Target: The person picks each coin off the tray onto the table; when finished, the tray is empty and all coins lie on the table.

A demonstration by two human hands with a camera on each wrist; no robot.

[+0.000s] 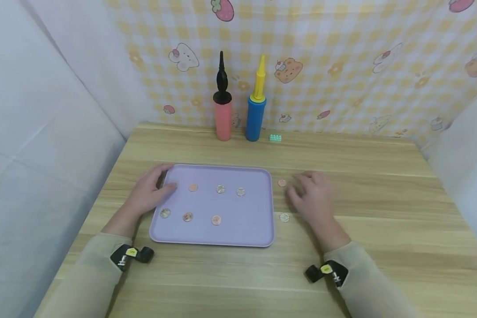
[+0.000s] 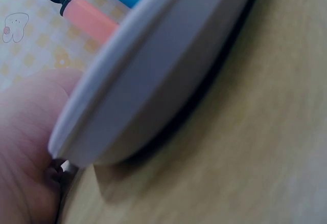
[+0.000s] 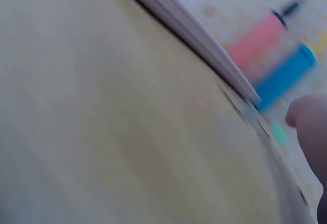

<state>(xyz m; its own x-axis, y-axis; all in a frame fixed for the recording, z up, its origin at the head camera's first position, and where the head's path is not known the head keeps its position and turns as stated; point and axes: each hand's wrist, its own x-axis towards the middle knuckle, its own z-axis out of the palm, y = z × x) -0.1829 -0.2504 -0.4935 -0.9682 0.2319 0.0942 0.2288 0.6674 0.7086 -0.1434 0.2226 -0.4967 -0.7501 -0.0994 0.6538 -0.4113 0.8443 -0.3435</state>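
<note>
A lilac tray (image 1: pixel 246 229) lies on the table with several coins on it, copper ones such as the copper coin (image 1: pixel 216 220) and silvery ones such as the silvery coin (image 1: pixel 240 192). My left hand (image 1: pixel 149 190) holds the tray's left edge, thumb over the rim and fingers along the outside. Off the tray's right side lie another copper coin (image 1: pixel 282 183) and another silvery coin (image 1: pixel 284 217). Just right of them is my right hand (image 1: pixel 312 196), blurred, its fingers loosely bent with a gap between thumb and forefinger. I see nothing held in it.
At the back of the table stand a pink hand pump (image 1: pixel 223 119) with a black top and a blue hand pump (image 1: pixel 255 119) with a yellow top. Beside them sits a small mint-green toy brick (image 1: pixel 275 138). A checked curtain (image 1: pixel 334 44) hangs behind.
</note>
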